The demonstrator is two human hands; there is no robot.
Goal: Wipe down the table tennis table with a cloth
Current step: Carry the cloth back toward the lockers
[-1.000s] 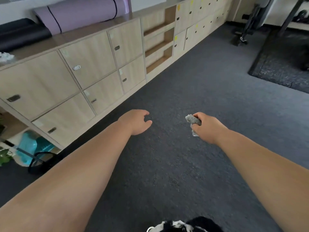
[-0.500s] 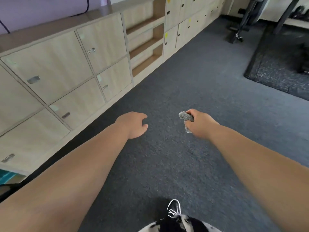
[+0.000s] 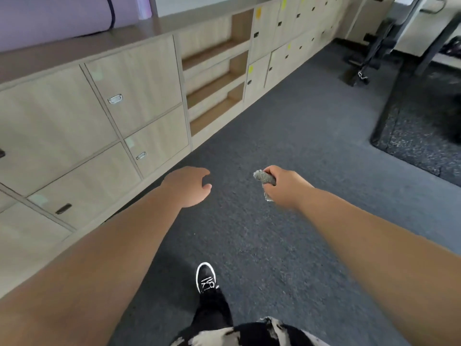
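In the head view, two bare forearms reach forward over a dark grey carpeted floor [image 3: 287, 126]. The right hand [image 3: 287, 187] is curled into a fist around a small grey fuzzy cloth [image 3: 265, 179]. One bunched end pokes out on the thumb side and a frayed corner hangs below the fingers. The cloth is held in the air above the carpet, apart from the left hand [image 3: 188, 187], which hangs palm-down with its fingers loosely curled and holds nothing.

A long row of pale wooden cabinets [image 3: 139, 78] with metal handles runs along the left. Open wooden shelves [image 3: 214, 81] are set into the row, and a purple mat with a black strap [image 3: 57, 18] lies on top. A black shoe with a white sole [image 3: 205, 277] stands on the carpet below the hands. A black speckled rubber mat [image 3: 419, 146] lies on the right, with dark metal gym equipment [image 3: 396, 31] beyond it.
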